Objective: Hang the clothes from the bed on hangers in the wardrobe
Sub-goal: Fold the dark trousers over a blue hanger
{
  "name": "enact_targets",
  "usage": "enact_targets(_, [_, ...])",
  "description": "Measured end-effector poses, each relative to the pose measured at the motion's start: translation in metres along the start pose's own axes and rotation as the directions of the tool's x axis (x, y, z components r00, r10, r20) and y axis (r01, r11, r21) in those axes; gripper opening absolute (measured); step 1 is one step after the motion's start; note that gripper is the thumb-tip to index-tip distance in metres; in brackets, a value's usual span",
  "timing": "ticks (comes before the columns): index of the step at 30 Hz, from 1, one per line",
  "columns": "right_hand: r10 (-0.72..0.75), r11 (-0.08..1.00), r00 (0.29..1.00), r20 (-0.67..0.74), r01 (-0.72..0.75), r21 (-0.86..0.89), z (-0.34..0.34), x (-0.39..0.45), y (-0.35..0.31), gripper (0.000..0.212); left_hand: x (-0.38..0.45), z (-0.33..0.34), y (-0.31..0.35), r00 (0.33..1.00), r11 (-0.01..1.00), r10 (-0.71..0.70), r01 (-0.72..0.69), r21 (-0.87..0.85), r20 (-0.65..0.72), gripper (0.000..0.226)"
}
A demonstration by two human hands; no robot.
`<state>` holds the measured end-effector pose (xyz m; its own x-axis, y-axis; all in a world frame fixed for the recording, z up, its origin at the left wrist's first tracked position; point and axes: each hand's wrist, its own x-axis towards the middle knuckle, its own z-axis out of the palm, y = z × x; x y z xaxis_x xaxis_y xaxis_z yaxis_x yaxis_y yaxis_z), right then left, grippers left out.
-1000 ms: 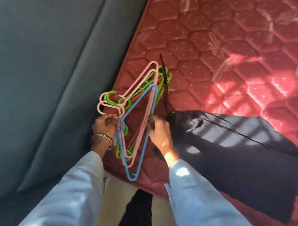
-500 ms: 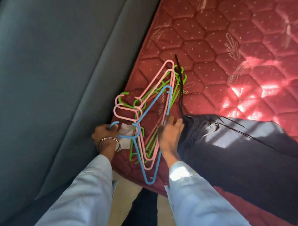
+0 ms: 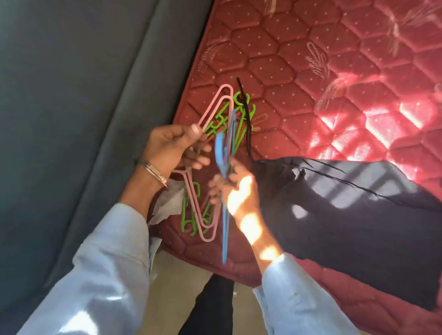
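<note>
over the mattress (image 3: 318, 70) corner, our left hand (image 3: 170, 150) grips the pink and green hangers (image 3: 212, 112); our right hand (image 3: 229, 185) pinches the blue hanger (image 3: 224, 217) beside the dark garment (image 3: 351, 222).

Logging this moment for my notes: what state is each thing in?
Left hand: grips the pink and green hangers.
Right hand: pinches the blue hanger, edge-on to the camera.
Dark garment: lies on the bed, not hung.
Red mattress: bare, sunlit.

Smooth plastic hangers (image 3: 210, 167); quilted cloth mattress (image 3: 318, 70).
</note>
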<state>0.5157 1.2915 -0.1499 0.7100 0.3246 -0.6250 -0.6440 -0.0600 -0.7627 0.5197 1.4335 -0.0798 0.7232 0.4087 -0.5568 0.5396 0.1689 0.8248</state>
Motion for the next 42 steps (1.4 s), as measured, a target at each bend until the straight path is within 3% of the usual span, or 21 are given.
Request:
enact_targets(4, [-0.013,0.892,1.000,-0.029,0.024,0.451,-0.070,-0.018,-0.031,0.022,0.010,0.036,-0.011,0.988,0.998,-0.007,0.018,0.065,-0.156,0.015])
enact_targets(8, [0.014,0.769,0.999,-0.051,0.021,0.638,-0.158,-0.041,-0.041,0.006,0.006,0.084,-0.043,0.964,0.997,-0.035,0.053,0.062,-0.265,0.018])
enact_targets(12, [0.050,0.847,0.931,-0.361,0.152,0.510,-0.263,-0.072,-0.030,0.011,-0.019,0.150,-0.076,0.986,0.980,-0.007,0.040,0.197,-0.167,0.019])
enact_targets(16, [0.102,0.873,0.778,-0.620,0.229,0.431,-0.374,-0.109,-0.003,0.013,-0.040,0.221,-0.107,0.999,0.862,0.050,-0.049,0.504,0.012,0.021])
enact_targets(17, [0.105,0.875,0.730,-0.675,0.255,0.412,-0.401,-0.118,0.004,0.012,-0.046,0.241,-0.112,0.997,0.859,0.026,-0.060,0.508,0.073,0.016])
enact_targets(21, [0.049,0.863,0.551,-0.833,0.396,0.313,-0.482,-0.143,0.025,0.014,-0.060,0.312,-0.131,0.971,0.824,0.005,-0.139,0.549,0.238,0.024])
enact_targets(23, [0.042,0.887,0.507,-0.861,0.378,0.266,-0.516,-0.153,0.033,0.015,-0.071,0.353,-0.138,0.954,0.783,-0.017,-0.173,0.598,0.299,0.012])
enact_targets(25, [0.076,0.921,0.511,-0.856,0.293,0.257,-0.539,-0.157,0.044,0.014,-0.082,0.388,-0.148,0.927,0.690,-0.033,-0.249,0.680,0.373,0.014])
enact_targets(28, [0.109,0.934,0.566,-0.817,0.222,0.278,-0.560,-0.158,0.057,0.011,-0.099,0.429,-0.166,0.850,0.467,-0.137,-0.397,0.790,0.509,0.027])
enact_targets(30, [0.081,0.938,0.604,-0.793,0.223,0.265,-0.562,-0.156,0.062,0.010,-0.109,0.448,-0.179,0.816,0.442,-0.190,-0.426,0.790,0.547,0.026])
enact_targets(32, [0.000,0.949,0.652,-0.759,0.239,0.205,-0.555,-0.153,0.067,0.014,-0.117,0.461,-0.189,0.830,0.531,-0.127,-0.407,0.744,0.544,0.021])
enact_targets(34, [-0.086,0.968,0.674,-0.734,0.230,0.098,-0.541,-0.147,0.069,0.019,-0.122,0.468,-0.189,0.870,0.726,-0.053,-0.303,0.617,0.490,0.017])
enact_targets(36, [-0.139,0.979,0.686,-0.714,0.206,0.008,-0.525,-0.138,0.073,0.027,-0.128,0.473,-0.174,0.887,0.918,-0.044,-0.146,0.369,0.460,0.020])
enact_targets(37, [-0.176,0.979,0.698,-0.694,0.197,-0.050,-0.516,-0.134,0.075,0.031,-0.128,0.473,-0.162,0.869,0.958,-0.026,-0.119,0.260,0.494,0.028])
enact_targets(39, [-0.320,0.945,0.717,-0.619,0.200,-0.258,-0.499,-0.127,0.080,0.046,-0.123,0.469,-0.140,0.764,0.985,0.024,-0.130,0.117,0.644,0.061])
enact_targets(41, [-0.428,0.870,0.754,-0.498,0.194,-0.454,-0.482,-0.120,0.086,0.055,-0.118,0.466,-0.124,0.670,0.977,0.015,-0.168,0.131,0.743,0.089])
enact_targets(42, [-0.433,0.834,0.789,-0.436,0.166,-0.526,-0.476,-0.116,0.088,0.058,-0.115,0.466,-0.123,0.679,0.956,-0.012,-0.206,0.207,0.734,0.091])
